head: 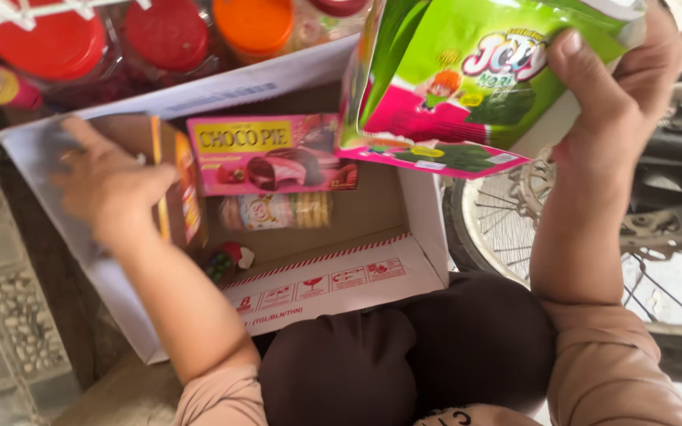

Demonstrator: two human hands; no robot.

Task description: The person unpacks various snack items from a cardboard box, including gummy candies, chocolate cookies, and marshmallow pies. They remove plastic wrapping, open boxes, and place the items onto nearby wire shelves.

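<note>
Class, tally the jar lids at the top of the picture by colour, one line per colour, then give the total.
Red lids: 3
Orange lids: 1
Total: 4

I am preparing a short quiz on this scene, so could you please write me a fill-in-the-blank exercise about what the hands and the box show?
1. The right hand holds up a snack bag that is mostly ____ in colour.
2. The left hand reaches into an open ____ box.
3. The pink carton lies ____ the box.
4. The jars beyond the box have red and ____ lids.

Missing words: green; cardboard; inside; orange
</note>
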